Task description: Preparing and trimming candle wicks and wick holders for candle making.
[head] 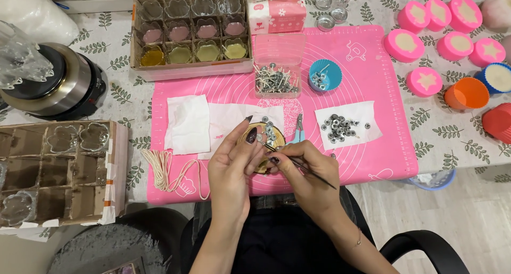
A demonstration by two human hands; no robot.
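two hands over a round wooden dish (262, 165), left hand (234, 165) grip pinching a small metal piece (261, 137), right hand (306, 173) grip pinching thin tweezers (301, 166)

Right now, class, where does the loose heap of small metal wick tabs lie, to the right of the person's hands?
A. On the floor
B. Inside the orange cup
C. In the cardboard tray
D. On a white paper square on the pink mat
D: the wick tabs sit heaped on a white paper square that lies flat on the pink mat, right of the right hand.
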